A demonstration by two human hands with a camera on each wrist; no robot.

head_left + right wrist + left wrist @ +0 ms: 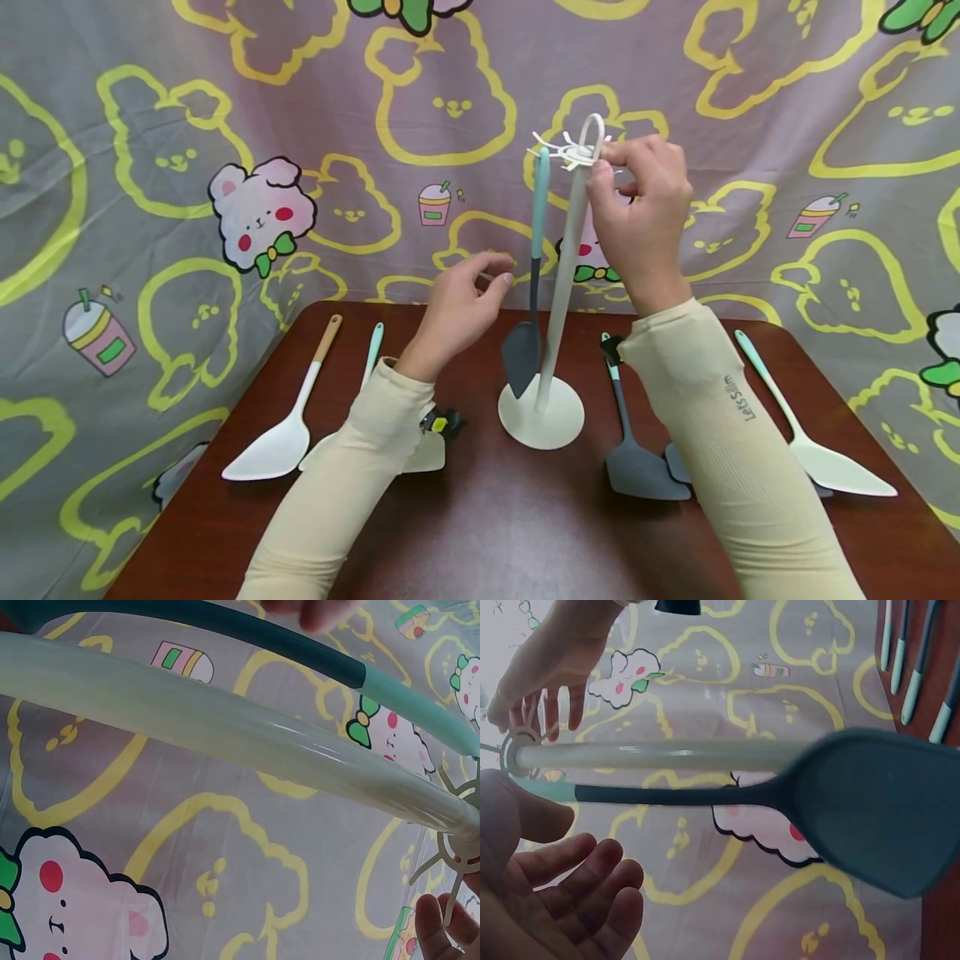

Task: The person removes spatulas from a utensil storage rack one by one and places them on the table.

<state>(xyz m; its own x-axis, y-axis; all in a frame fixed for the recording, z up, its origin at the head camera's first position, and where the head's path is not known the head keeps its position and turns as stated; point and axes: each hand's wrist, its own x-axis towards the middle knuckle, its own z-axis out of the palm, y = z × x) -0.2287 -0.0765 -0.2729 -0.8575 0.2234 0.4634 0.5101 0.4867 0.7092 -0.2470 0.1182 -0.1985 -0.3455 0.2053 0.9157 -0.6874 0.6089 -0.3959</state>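
Note:
A cream utensil stand (567, 275) with a round base rises from the table, topped by a ring of hooks and a loop. From one hook hangs a dark grey spatula (521, 358) with a mint handle, its blade near the base. My right hand (645, 208) pinches the stand's top beside the loop. To the left of the hanging spatula is my left hand (467, 304), holding nothing, its fingers loosely bent and apart from the handle. The left wrist view shows the spatula (877, 802) alongside the pole (667, 755), with the left hand's fingers (592, 877) spread below.
On the left lie a white spatula (277, 446) with a wooden handle tip and a cream one (427, 454), partly behind my left sleeve. On the right lie a grey spatula (641, 473) and a pale one (840, 467); my right sleeve partly covers more grey. A patterned curtain (337, 108) hangs behind.

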